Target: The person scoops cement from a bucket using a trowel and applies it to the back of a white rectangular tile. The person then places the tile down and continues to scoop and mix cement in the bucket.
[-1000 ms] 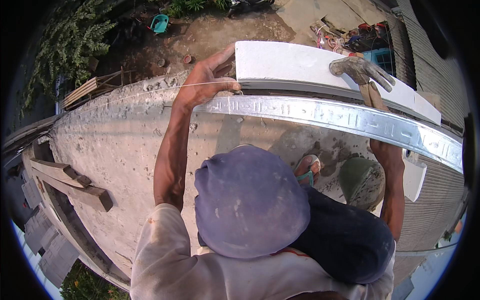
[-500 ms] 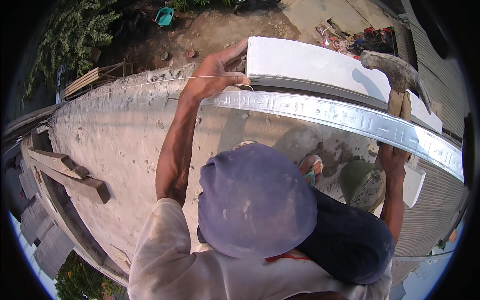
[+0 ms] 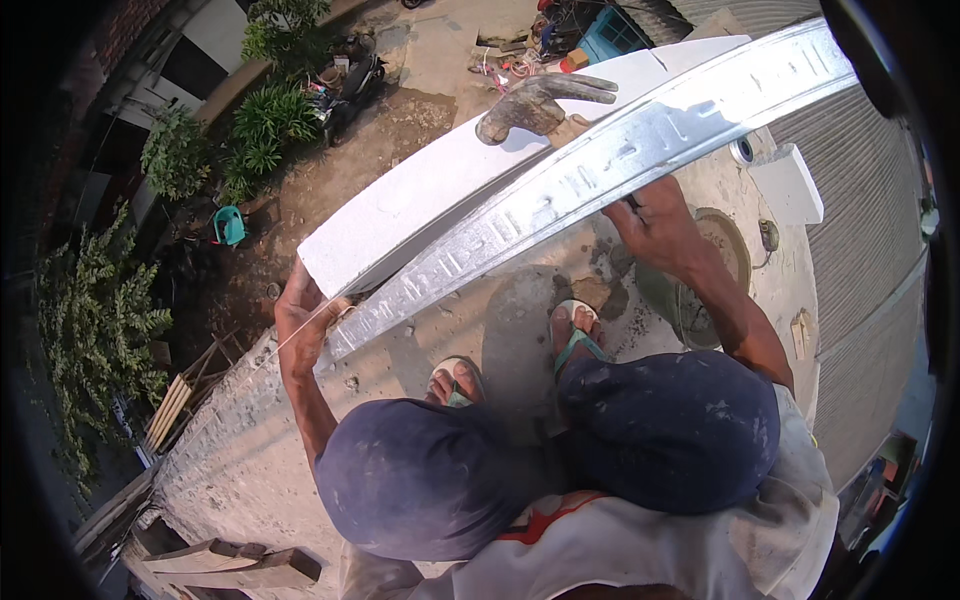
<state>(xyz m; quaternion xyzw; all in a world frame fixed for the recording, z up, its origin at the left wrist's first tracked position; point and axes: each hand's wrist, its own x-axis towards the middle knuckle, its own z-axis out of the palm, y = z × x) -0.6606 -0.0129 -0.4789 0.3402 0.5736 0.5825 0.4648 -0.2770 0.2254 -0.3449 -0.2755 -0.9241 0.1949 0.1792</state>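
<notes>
Since prior frame: metal channel (image 3: 575, 190) and white block (image 3: 410, 205) now slant up-right in view; hammer (image 3: 535, 105) shifted left over block. Block lies just beyond channel. Left hand (image 3: 298, 318) grasps block's left end; right hand (image 3: 658, 228) clenched on hammer handle, partly hidden by channel.

In the yard (image 3: 415, 115) below, a turquoise plastic chair (image 3: 229, 226) is seen near leafy bushes (image 3: 268, 125) and a dark motorbike (image 3: 352, 97) – corrugated roofing (image 3: 862, 235) is spread along the right, wooden beams (image 3: 265, 571) are laid lower left.
</notes>
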